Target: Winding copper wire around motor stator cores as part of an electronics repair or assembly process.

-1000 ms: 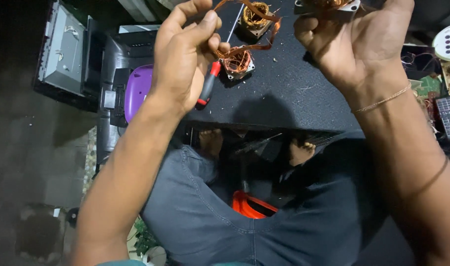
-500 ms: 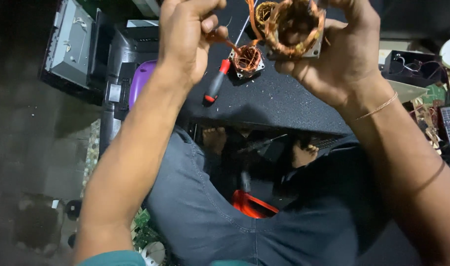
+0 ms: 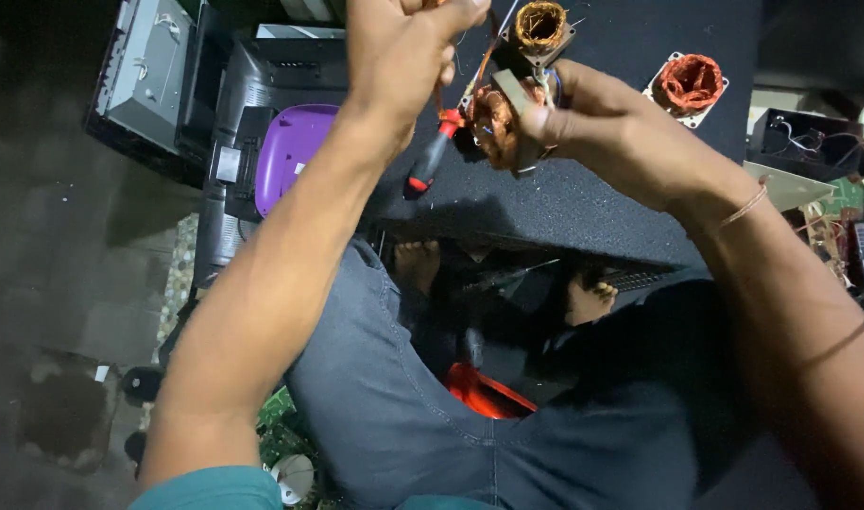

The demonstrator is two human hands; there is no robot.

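My right hand [image 3: 607, 127] grips a copper-wound motor coil [image 3: 496, 121] tilted on its side above the black mat [image 3: 583, 203]. My left hand [image 3: 403, 52] is raised just left of it, fingers pinched on a strand of copper wire [image 3: 482, 61] that runs down to the coil. A red-handled screwdriver [image 3: 430, 161] lies on the mat below the left hand. Two more coils rest on the mat: a brown one [image 3: 541, 25] right behind the held coil and a reddish one [image 3: 689, 85] farther right.
A purple gadget [image 3: 290, 151] sits on grey and black casings [image 3: 158, 71] at the left. A dark box with wires [image 3: 810, 142] and circuit boards [image 3: 843, 203] lie at the right. My legs in grey trousers [image 3: 403, 406] and an orange object [image 3: 484, 392] fill the space below.
The held coil has been turned from facing me to lying on its side and lowered. My left hand has risen, drawing the wire upward. The view shifted, showing the reddish coil at right.
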